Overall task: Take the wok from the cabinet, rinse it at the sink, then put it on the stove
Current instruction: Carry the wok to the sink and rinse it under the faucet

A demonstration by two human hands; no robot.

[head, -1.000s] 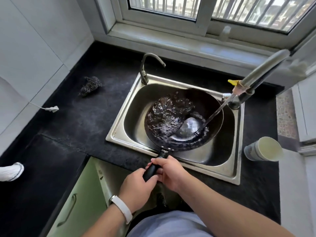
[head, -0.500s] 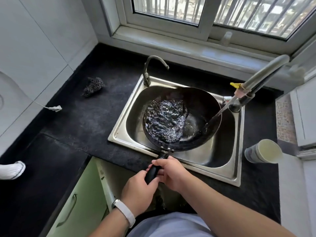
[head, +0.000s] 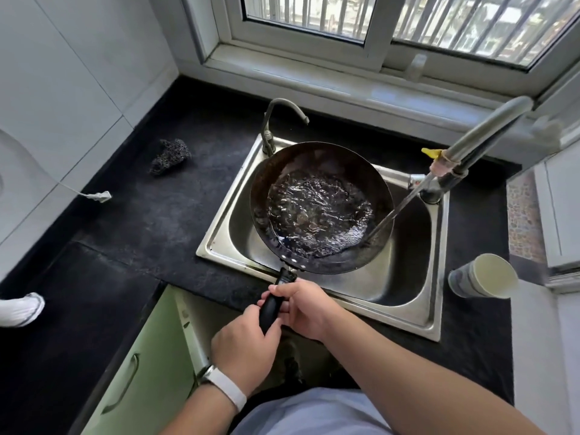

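Both hands grip wok (head: 320,211) handle; apparently over sink (head: 405,296).

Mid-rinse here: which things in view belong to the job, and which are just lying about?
In the job: wok, sink, running tap, left hand, right hand.

Lying about: scourer, paper cup, small tap, plug.

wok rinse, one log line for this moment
stage: rinsing | black round metal wok: holds water, over steel sink | left hand, right hand: on handle | tap stream running
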